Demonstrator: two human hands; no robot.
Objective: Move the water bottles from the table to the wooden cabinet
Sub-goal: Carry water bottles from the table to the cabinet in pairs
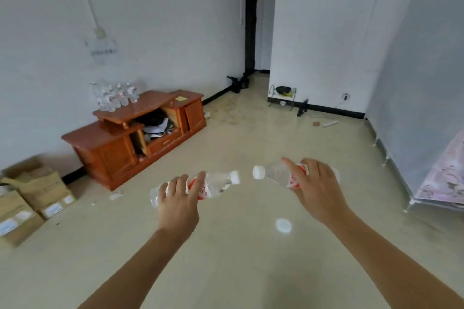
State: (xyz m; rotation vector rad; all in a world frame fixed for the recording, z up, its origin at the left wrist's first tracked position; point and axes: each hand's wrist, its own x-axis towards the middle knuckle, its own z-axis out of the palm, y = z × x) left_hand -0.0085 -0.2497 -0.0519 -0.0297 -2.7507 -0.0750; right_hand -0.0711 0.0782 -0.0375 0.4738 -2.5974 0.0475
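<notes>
My left hand (177, 204) grips a clear water bottle (216, 184) with a red and white label, held sideways with its white cap pointing right. My right hand (317, 193) grips a second such bottle (275, 173), its cap pointing left toward the first. Both hands are held out over the floor in the middle of the room. The low wooden cabinet (118, 148) stands against the left wall, well ahead and to the left of my hands. Several water bottles (115, 95) stand grouped on its raised top at the back left.
Cardboard boxes (27, 198) sit on the floor at the left wall. A fabric wardrobe (426, 113) lines the right side. A small wire rack (282, 96) and dark bags (237, 83) lie near the far hallway. A bright spot of light (283, 225) shows on the tiled floor.
</notes>
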